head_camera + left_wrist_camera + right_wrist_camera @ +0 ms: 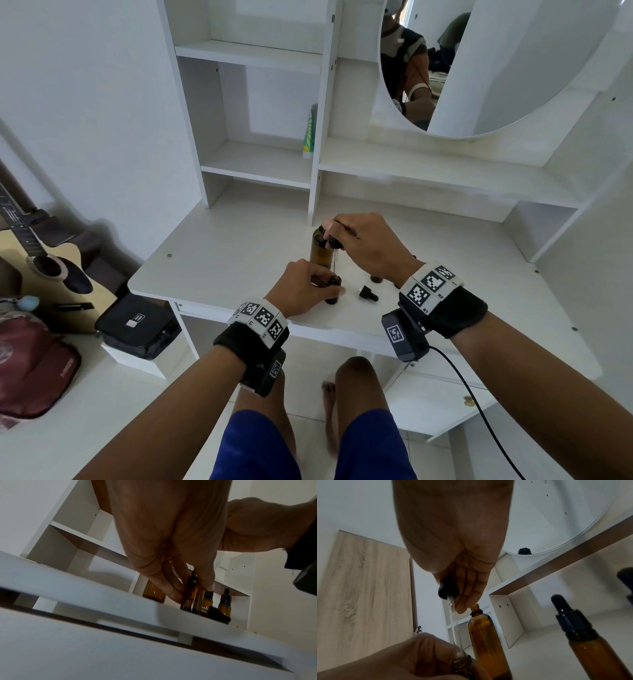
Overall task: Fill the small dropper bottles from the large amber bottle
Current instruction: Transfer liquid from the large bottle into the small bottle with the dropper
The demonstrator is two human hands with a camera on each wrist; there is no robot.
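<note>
The large amber bottle (319, 247) stands open on the white desk (219, 253), also seen in the right wrist view as large amber bottle (486, 639). My left hand (308, 289) grips a small amber dropper bottle (333, 290) upright near the front edge; the small bottle (193, 595) shows between finger and thumb. My right hand (363, 240) pinches the black bulb of a dropper (334, 244) above it. Its glass pipette (453, 622) reaches down into the small bottle's mouth (462, 661). A loose black dropper cap (368, 293) lies to the right.
Two capped small dropper bottles (225, 604) stand behind the loose cap, one close in the right wrist view as capped bottle (583, 639). White shelves (260, 161) and a round mirror (496, 61) rise behind. A guitar (44, 267) and black case (137, 325) lie at left.
</note>
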